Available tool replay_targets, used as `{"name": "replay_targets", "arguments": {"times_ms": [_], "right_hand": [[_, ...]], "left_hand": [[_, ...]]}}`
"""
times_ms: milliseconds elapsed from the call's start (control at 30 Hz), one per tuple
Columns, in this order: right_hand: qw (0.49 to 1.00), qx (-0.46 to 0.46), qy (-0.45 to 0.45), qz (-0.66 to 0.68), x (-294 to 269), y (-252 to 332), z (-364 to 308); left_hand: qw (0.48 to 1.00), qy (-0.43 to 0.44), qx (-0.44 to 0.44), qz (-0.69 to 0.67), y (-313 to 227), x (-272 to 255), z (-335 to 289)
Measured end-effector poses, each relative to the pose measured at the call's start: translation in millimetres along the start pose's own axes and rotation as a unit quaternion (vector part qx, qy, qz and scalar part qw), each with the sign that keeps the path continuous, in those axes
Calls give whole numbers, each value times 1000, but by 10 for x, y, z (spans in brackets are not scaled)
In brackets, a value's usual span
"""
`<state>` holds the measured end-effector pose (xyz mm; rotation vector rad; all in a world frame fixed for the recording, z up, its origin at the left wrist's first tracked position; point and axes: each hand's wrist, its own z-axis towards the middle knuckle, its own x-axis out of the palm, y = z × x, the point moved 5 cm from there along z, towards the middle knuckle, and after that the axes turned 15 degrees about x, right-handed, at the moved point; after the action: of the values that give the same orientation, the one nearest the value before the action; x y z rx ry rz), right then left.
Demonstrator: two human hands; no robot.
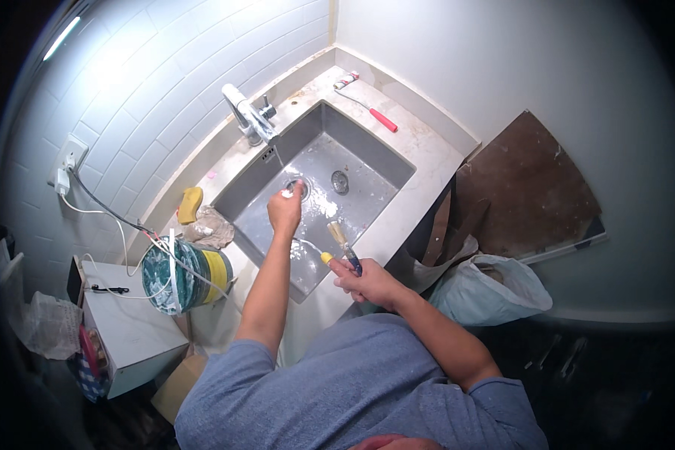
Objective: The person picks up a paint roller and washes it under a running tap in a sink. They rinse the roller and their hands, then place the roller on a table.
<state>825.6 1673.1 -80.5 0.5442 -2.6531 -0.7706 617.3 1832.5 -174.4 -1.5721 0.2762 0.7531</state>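
My left hand (pixel 284 213) is over the grey sink (pixel 249 232), its fingers curled and the thumb pointing away from me. A small white patch shows at its fingers; what it is, I cannot make out. Water runs from the faucet (pixel 246 116) just beyond this hand. My right hand (pixel 369 283), above the sink's near edge, is closed around a paintbrush (pixel 338 233) with pale bristles and a dark blue handle. The same hand grips a yellow-ended handle (pixel 326 257), from which a bent metal rod runs left and disappears behind my left forearm.
A red-handled paint roller (pixel 383 120) lies on the counter (pixel 427 150) behind the sink. To the left are a yellow sponge (pixel 190 205), a crumpled cloth (pixel 210 228), a paint-smeared bucket (pixel 174 274) and plugged-in cables (pixel 109 213). A brown board (pixel 529 184) and white sack (pixel 495 292) stand right.
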Motion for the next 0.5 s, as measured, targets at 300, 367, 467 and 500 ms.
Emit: {"name": "replay_targets", "arguments": {"times_ms": [300,367,467,500], "right_hand": [[1000,1,5,-3,42,31,30],[1000,-9,-3,2,28,13,41],[999,-26,-32,-14,-1,-4,79],[998,-32,-45,-23,-11,-3,86]], "left_hand": [[997,-45,64,14,379,152,128],[997,-31,68,-12,279,170,127],[995,-10,53,-88,228,169,160],[991,-10,21,-135,259,218,222]]}}
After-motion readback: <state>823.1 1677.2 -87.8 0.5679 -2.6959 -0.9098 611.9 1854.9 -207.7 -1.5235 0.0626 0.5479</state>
